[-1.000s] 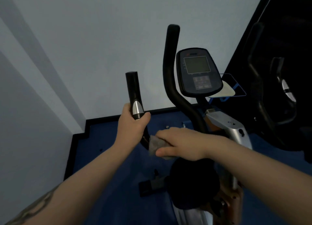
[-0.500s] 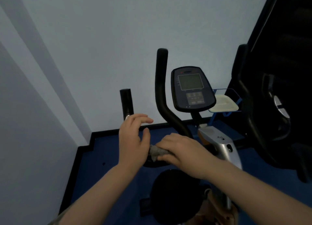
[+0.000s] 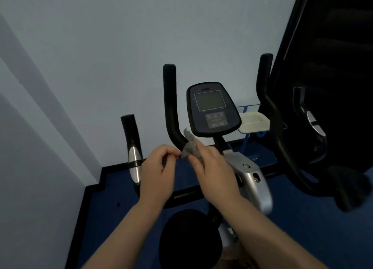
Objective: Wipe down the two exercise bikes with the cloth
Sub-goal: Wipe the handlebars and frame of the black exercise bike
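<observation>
The near exercise bike has a dark console (image 3: 212,109), a tall black handlebar (image 3: 170,103), a short grip with a silver sensor (image 3: 132,147) at left and a black saddle (image 3: 189,240) below. My right hand (image 3: 214,173) grips the grey cloth (image 3: 189,145) against the bend of the tall handlebar. Just left of it, my left hand (image 3: 159,171) has curled fingers whose tips pinch the cloth's left edge. The second bike (image 3: 282,131) stands dark at the right, with its handlebar rising beside the console.
A pale wall stands close behind the bikes, and the left wall meets it at a corner. The floor (image 3: 113,218) is blue with a black border. Behind the console, a white tray (image 3: 253,122) sits on a blue stand. Dark equipment fills the right edge.
My left hand let go of the short grip and came over to the cloth. My right hand carried the cloth up and right onto the tall handlebar's bend. The view tilted down.
</observation>
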`<move>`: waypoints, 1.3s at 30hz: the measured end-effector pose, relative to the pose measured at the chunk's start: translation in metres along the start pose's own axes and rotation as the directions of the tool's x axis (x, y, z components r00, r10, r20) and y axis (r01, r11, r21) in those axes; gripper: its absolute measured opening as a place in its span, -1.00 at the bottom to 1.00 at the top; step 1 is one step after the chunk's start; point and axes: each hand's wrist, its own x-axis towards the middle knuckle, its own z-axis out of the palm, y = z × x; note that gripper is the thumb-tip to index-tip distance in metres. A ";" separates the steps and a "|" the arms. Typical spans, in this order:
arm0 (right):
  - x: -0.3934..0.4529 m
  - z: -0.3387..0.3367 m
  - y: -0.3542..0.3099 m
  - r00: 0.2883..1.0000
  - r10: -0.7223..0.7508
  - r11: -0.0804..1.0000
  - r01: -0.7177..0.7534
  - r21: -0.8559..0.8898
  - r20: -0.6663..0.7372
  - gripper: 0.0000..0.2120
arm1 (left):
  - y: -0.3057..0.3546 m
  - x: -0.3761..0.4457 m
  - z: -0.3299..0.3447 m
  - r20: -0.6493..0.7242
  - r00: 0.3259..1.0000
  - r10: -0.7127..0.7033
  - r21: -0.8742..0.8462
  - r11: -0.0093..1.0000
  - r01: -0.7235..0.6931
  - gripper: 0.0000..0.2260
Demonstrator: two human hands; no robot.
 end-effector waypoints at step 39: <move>-0.058 -0.025 0.055 0.983 -0.163 0.891 0.113 -0.439 -0.078 -0.60 | 0.018 -0.002 0.043 0.381 0.905 0.191 0.591 0.702 -0.397 -0.57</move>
